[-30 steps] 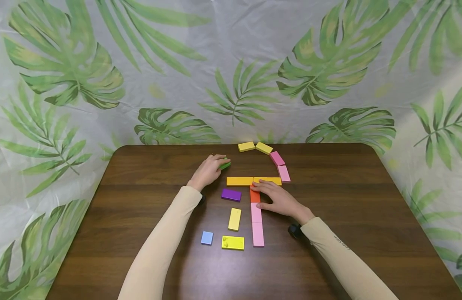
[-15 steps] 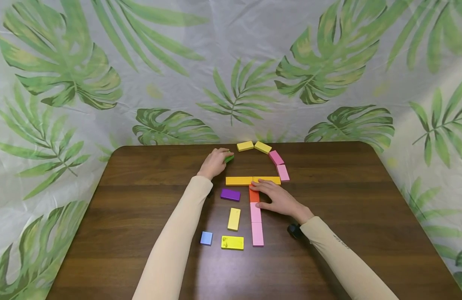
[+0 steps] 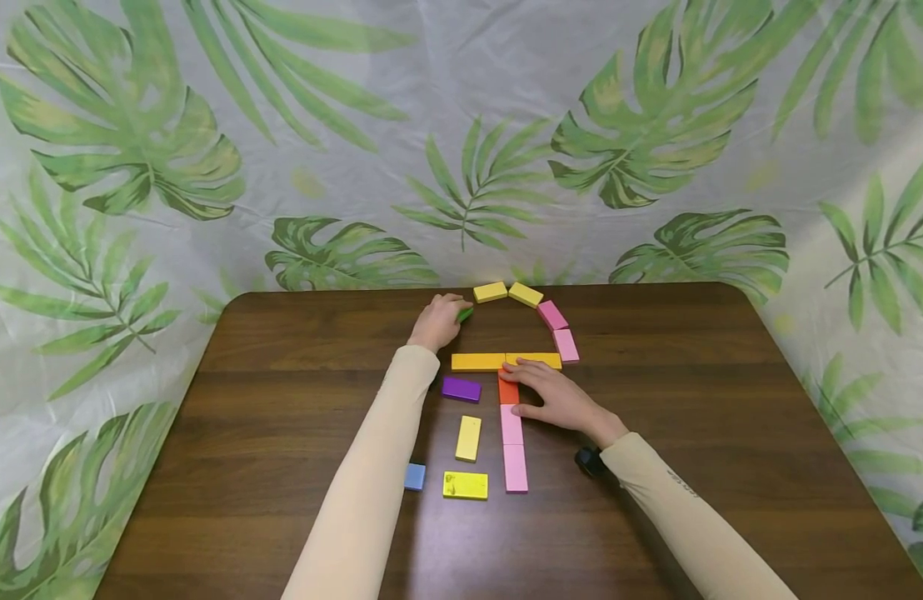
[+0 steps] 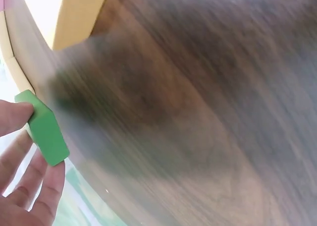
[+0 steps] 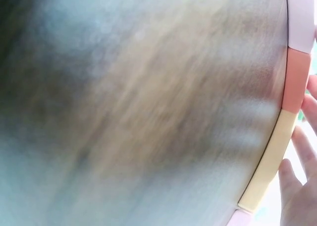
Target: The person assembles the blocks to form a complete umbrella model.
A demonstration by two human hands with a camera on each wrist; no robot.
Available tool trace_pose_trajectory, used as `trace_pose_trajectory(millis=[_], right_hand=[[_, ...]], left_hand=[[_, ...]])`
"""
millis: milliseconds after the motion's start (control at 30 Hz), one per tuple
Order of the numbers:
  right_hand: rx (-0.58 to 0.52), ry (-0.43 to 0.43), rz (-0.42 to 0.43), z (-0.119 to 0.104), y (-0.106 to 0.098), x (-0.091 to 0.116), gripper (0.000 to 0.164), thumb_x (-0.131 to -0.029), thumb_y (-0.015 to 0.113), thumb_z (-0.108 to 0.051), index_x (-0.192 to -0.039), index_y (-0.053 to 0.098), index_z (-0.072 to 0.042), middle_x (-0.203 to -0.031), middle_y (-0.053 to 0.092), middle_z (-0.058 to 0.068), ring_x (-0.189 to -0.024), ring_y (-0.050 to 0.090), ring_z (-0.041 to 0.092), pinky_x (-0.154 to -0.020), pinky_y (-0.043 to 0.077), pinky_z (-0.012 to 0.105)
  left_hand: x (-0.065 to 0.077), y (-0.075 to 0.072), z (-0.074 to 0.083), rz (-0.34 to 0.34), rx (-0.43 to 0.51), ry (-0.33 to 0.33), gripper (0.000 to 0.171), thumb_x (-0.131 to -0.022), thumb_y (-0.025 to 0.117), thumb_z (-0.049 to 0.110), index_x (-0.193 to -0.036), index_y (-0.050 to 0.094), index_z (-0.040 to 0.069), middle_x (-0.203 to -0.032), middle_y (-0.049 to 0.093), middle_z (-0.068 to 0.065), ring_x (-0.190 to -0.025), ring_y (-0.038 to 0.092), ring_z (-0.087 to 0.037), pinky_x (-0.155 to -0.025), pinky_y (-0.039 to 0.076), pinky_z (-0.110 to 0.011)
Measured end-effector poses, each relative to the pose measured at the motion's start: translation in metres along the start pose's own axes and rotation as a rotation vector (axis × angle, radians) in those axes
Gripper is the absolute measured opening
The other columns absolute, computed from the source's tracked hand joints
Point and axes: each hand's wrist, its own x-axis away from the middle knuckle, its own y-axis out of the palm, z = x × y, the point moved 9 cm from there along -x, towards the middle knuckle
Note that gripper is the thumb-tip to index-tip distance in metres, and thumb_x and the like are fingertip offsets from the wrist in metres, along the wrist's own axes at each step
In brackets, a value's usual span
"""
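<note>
Between thumb and fingers my left hand (image 3: 437, 322) pinches a green block (image 4: 47, 132), just left of the yellow blocks at the back of the table. The right hand (image 3: 559, 402) rests with extended fingers over the red block (image 3: 509, 390) and the right orange block (image 3: 546, 361). A left orange block (image 3: 478, 362) continues that row. Below the red one, two pink blocks (image 3: 515, 467) form a column. An arc of two yellow blocks (image 3: 526, 294) and two pink blocks (image 3: 566, 345) curves from the back down to the orange row's right end.
Loose on the brown table (image 3: 656, 517) lie a purple block (image 3: 461, 389), a pale yellow block (image 3: 468, 438), a bright yellow block (image 3: 465, 485) and a blue block (image 3: 415, 477), partly behind the left sleeve (image 3: 364, 492). Behind the table hangs a leaf-patterned cloth (image 3: 341, 150).
My left hand has carried the green block to the right and farther back, toward the yellow blocks. Its sleeve now partly covers the blue block. The right hand stays in place.
</note>
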Motion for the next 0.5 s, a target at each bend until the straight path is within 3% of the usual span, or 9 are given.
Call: trace_pose_trajectory(millis=[500], right_hand=[[-0.012,-0.017,0.018,-0.001,-0.002,0.001,0.065,-0.088,0.066,-0.043,-0.143,0.047,-0.012,-0.148,0.041,0.004,-0.139,0.028,0.026,-0.11,0.024,0.049]], left_hand=[[-0.014,0.009,0.004,0.009,-0.049,-0.055,0.039,-0.094,0.061,0.008,-0.133,0.058,0.01,-0.139,0.048,-0.013,-0.121,0.045,-0.031,-0.095,0.045,-0.036]])
